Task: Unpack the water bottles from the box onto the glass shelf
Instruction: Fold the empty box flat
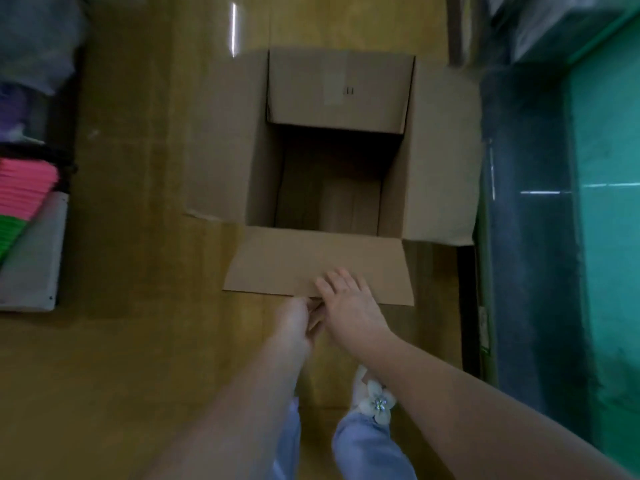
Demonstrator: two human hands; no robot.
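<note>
The head camera looks steeply down, close above the open box (329,181) on the floor (138,237).

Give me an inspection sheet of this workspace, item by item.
Surface: glossy yellow-brown floor.
Job's things: brown cardboard box stands open, four flaps spread, no bottles visible inside; glass shelf not identifiable.
Clutter: stacked pink and green sheets at left.
Grippers: left hand pinches the near flap's edge; right hand lies on the near flap, fingers straight.
Cables: nothing seen.
Surroundings: green-tinted glass panel at right; white flower-trimmed shoe below.
</note>
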